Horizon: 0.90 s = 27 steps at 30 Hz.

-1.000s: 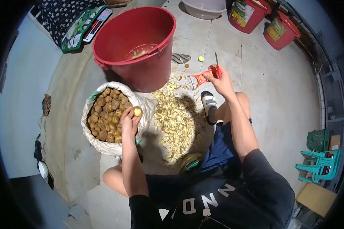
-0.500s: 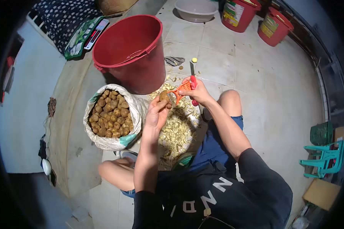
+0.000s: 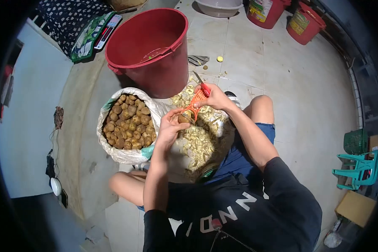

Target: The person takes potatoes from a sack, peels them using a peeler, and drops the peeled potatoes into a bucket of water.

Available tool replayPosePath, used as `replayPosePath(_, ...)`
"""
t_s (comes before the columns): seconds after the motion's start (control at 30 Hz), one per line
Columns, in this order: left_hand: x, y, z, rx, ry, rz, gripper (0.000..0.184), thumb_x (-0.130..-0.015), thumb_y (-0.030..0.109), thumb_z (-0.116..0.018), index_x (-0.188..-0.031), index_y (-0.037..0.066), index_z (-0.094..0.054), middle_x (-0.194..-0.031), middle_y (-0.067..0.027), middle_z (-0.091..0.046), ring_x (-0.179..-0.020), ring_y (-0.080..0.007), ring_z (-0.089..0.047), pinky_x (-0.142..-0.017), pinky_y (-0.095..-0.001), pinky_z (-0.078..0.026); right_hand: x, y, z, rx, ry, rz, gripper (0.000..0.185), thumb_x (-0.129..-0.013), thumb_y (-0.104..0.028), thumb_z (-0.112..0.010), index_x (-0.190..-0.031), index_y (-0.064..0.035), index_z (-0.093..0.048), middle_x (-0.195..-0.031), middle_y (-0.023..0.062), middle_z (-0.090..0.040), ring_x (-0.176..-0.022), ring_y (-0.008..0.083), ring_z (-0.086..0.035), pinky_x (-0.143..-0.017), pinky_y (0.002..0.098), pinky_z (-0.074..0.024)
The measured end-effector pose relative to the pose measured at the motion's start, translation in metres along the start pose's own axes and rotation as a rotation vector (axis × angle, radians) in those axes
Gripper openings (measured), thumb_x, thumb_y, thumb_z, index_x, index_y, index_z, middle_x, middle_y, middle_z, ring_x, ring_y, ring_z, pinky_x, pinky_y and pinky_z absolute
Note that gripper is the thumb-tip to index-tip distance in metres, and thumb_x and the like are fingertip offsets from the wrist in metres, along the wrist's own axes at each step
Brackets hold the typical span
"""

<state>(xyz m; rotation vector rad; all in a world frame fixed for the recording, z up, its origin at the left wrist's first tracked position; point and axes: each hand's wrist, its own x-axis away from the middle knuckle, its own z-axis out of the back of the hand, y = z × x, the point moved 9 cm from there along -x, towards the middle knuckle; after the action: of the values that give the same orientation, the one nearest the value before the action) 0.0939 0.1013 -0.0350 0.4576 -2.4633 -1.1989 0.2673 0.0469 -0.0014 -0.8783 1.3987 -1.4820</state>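
Note:
My left hand point(image 3: 169, 129) is closed around a brown potato point(image 3: 185, 119), partly hidden by the fingers. In my right hand point(image 3: 216, 98) are an orange peeler point(image 3: 199, 98) and a knife with a red handle point(image 3: 206, 89), its blade pointing up and away. The peeler's head lies against the potato. Under both hands, a heap of pale peelings point(image 3: 201, 147) covers the floor. To the left stands a white sack point(image 3: 124, 157) full of unpeeled potatoes point(image 3: 130, 122). Behind it is a large red bucket point(image 3: 164, 77); its bottom is mostly hidden by the near wall.
A striped cloth point(image 3: 198, 60) and a yellow piece point(image 3: 219, 59) lie on the tiles beyond the peelings. At the back are a pale basin point(image 3: 218, 10) and two smaller red buckets point(image 3: 305, 25). Green plastic stools point(image 3: 357, 170) stand far right. A scale point(image 3: 108, 31) sits at upper left.
The peeler has come down onto the potato, and the knife blade now leans to the left. My left hand has turned over the potato. The camera view has shifted slightly.

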Motion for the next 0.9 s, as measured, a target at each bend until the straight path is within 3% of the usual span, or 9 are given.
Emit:
replayPosePath(0.13,0.007,-0.011,0.006,-0.220,0.017,0.013,0.063,-0.063,-0.021,-0.072,-0.121,-0.005,-0.051,-0.109,-0.0134,-0.064,-0.099,-0.0205,-0.065,-0.088,-0.0321,-0.055,0.023,0.001,-0.013,0.046,-0.065,-0.045,0.048,-0.063,-0.017,-0.091,-0.099,-0.0046,-0.061,-0.078,-0.0048,-0.057,-0.075,0.0066,-0.050,-0.068,0.0250,-0.0432)
replayPosePath(0.3,0.015,-0.029,0.009,-0.043,-0.012,-0.077,0.063,-0.065,-0.017,-0.073,-0.123,-0.003,-0.051,-0.113,-0.0127,-0.062,-0.104,-0.0215,-0.063,-0.091,-0.0327,-0.053,0.012,0.020,0.010,0.267,0.009,-0.045,0.044,-0.065,-0.015,-0.089,-0.098,-0.0043,-0.061,-0.080,-0.0034,-0.061,-0.076,0.0071,-0.054,-0.068,0.0265,-0.0464)
replayPosePath(0.4,0.017,-0.029,0.019,0.102,-0.028,-0.101,0.061,-0.069,-0.016,-0.070,-0.125,-0.002,-0.050,-0.117,-0.0127,-0.060,-0.108,-0.0225,-0.060,-0.094,-0.0344,-0.051,0.005,0.032,0.027,-0.102,0.113,-0.109,0.042,-0.066,-0.012,-0.088,-0.096,-0.0022,-0.060,-0.080,-0.0007,-0.063,-0.077,0.0079,-0.057,-0.067,0.0269,-0.0481)
replayPosePath(0.47,0.015,-0.035,0.028,0.122,-0.019,-0.120,0.059,-0.071,-0.016,-0.066,-0.126,-0.001,-0.049,-0.120,-0.0124,-0.059,-0.111,-0.0236,-0.059,-0.098,-0.0359,-0.048,0.019,-0.026,-0.017,0.213,-0.006,0.146,0.037,-0.068,-0.006,-0.086,-0.093,-0.0018,-0.059,-0.080,0.0015,-0.065,-0.073,0.0081,-0.059,-0.066,0.0260,-0.0496)
replayPosePath(0.6,0.020,-0.036,0.030,0.134,-0.044,-0.128,0.057,-0.073,-0.008,-0.071,-0.126,0.000,-0.051,-0.123,-0.0119,-0.059,-0.116,-0.0245,-0.056,-0.106,-0.0387,-0.041,0.007,0.010,0.019,0.057,0.143,-0.129,0.037,-0.067,-0.006,-0.086,-0.091,-0.0025,-0.058,-0.082,0.0010,-0.066,-0.080,0.0066,-0.059,-0.070,0.0246,-0.0489)
replayPosePath(0.63,0.021,-0.035,0.028,0.174,-0.053,-0.139,0.058,-0.072,-0.011,-0.069,-0.125,0.000,-0.050,-0.123,-0.0121,-0.058,-0.116,-0.0241,-0.056,-0.103,-0.0374,-0.043,0.006,0.004,0.010,-0.095,0.088,-0.105,0.038,-0.066,-0.007,-0.087,-0.090,-0.0026,-0.058,-0.084,0.0001,-0.064,-0.082,0.0060,-0.057,-0.072,0.0244,-0.0482)
replayPosePath(0.8,0.022,-0.036,0.023,0.234,-0.034,-0.137,0.055,-0.073,-0.013,-0.064,-0.124,0.001,-0.049,-0.122,-0.0123,-0.058,-0.115,-0.0235,-0.056,-0.103,-0.0358,-0.043,0.011,0.005,-0.004,0.184,0.018,0.029,0.043,-0.064,-0.007,-0.089,-0.096,-0.0036,-0.060,-0.083,-0.0016,-0.061,-0.078,0.0071,-0.055,-0.071,0.0254,-0.0470)
replayPosePath(0.87,0.023,-0.036,0.024,0.301,-0.049,-0.109,0.052,-0.074,-0.011,-0.064,-0.123,0.001,-0.049,-0.121,-0.0123,-0.058,-0.115,-0.0233,-0.055,-0.104,-0.0362,-0.042,0.010,0.030,0.012,-0.169,0.095,-0.133,0.047,-0.062,-0.011,-0.090,-0.098,-0.0040,-0.061,-0.082,-0.0028,-0.060,-0.077,0.0074,-0.054,-0.072,0.0261,-0.0462)
replayPosePath(0.9,0.022,-0.033,0.022,0.301,-0.049,-0.111,0.052,-0.074,-0.011,-0.064,-0.123,0.001,-0.049,-0.121,-0.0123,-0.058,-0.115,-0.0233,-0.055,-0.104,-0.0362,-0.042,0.014,0.008,-0.002,-0.063,0.029,-0.068,0.046,-0.062,-0.011,-0.091,-0.097,-0.0035,-0.061,-0.083,-0.0023,-0.060,-0.078,0.0075,-0.054,-0.072,0.0254,-0.0463)
